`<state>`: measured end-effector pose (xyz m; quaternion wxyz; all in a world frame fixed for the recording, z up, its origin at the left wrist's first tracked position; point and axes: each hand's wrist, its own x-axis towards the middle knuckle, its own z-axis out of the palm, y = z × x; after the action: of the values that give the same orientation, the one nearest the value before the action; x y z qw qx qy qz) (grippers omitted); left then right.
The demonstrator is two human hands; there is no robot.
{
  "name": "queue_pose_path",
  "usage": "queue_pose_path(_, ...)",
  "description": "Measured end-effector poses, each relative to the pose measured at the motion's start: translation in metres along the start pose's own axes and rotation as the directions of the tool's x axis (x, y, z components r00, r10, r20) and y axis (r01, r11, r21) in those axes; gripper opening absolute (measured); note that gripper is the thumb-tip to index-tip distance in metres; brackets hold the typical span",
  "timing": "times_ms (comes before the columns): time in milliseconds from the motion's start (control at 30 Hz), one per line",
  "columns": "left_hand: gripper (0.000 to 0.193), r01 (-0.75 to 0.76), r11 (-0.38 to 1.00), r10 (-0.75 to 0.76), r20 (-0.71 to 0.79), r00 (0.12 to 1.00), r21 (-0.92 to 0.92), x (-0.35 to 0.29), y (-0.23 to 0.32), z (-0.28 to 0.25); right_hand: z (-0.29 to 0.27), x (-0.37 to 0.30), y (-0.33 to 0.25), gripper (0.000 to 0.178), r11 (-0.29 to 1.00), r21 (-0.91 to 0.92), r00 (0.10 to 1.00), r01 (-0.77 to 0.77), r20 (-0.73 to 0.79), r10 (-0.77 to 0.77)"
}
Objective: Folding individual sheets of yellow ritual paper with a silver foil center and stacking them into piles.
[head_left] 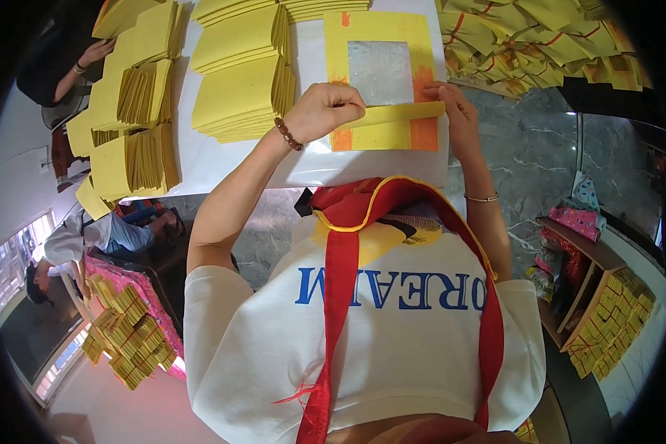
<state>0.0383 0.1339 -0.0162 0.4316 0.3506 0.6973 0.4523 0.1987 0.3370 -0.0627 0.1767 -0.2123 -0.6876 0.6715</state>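
Note:
A yellow paper sheet (338, 55) with a silver square and orange bands lies on the white table, close to its right edge. A narrow strip of yellow paper (403, 112) runs across the sheet's lower part, raised like a turned-up edge. Closed in a pinch, my left hand (324, 109) grips the strip's left end; a brown bead bracelet circles that wrist. At the other end my right hand (455, 111) holds the strip between thumb and fingers, with a thin bangle on the wrist. Whether one or several sheets lie underneath, I cannot tell.
Stacks of folded yellow paper (233, 100) stand left of the sheet, with more piles (144, 96) along the table's left side. Tied yellow bundles (525, 41) fill the upper right. Another person's hand (96, 52) is at the upper left; a seated person (74, 240) is at far left.

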Motion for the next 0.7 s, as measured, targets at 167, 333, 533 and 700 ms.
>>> queue_pose_path(167,0.017,0.025,1.000,-0.025,0.001,1.000,-0.002,0.000,-0.003,0.000,-0.002,0.001,0.002,0.031,1.000,0.022,1.000,-0.001,0.019,0.001)
queue_pose_path(333,0.018,0.067,0.992,-0.074,-0.062,0.995,-0.102,0.001,0.000,-0.003,-0.010,-0.001,0.021,0.023,0.979,0.129,0.981,0.158,0.089,-0.170)
queue_pose_path(533,0.033,-0.226,0.964,0.210,0.126,0.970,0.136,-0.013,0.003,-0.017,-0.010,-0.001,0.027,0.022,0.955,-0.142,0.961,0.260,0.135,-0.242)
queue_pose_path(700,0.053,-0.360,0.590,0.464,0.061,0.884,0.723,-0.013,-0.012,-0.018,-0.009,0.003,0.020,0.017,0.990,0.014,0.980,0.142,0.136,-0.143)
